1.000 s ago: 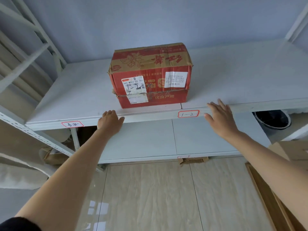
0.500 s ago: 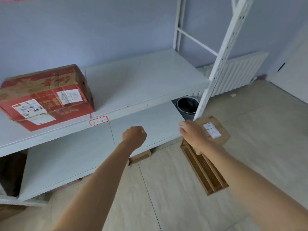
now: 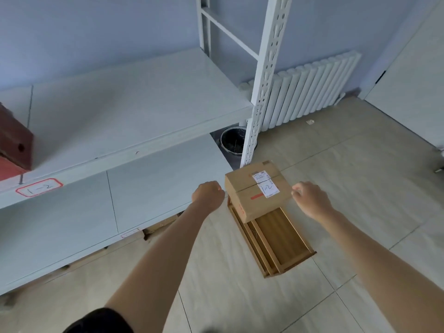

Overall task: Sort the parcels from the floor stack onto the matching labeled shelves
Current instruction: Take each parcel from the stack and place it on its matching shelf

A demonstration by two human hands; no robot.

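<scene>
A brown cardboard parcel (image 3: 258, 192) with a white label marked "1-2" sits on a flat wooden crate (image 3: 278, 243) on the floor. My left hand (image 3: 208, 194) is curled into a fist just left of the parcel, holding nothing. My right hand (image 3: 311, 199) hovers at the parcel's right edge with loosely bent fingers, the fingertips at its corner. The white shelf (image 3: 134, 111) carries a red-bordered tag "1-2" (image 3: 39, 187) on its front edge. A red carton (image 3: 14, 145) stands on that shelf at the far left.
A lower shelf (image 3: 96, 212) runs under the upper one, with cardboard scraps (image 3: 159, 225) beneath it. The white upright post (image 3: 262, 80) stands just behind the parcel, a black bin (image 3: 231, 141) beside it. A white radiator (image 3: 307, 92) lines the wall; tiled floor lies to the right.
My view swung right and down from the red carton to the floor parcel. Both hands left the shelf edge and came down to either side of the brown parcel.
</scene>
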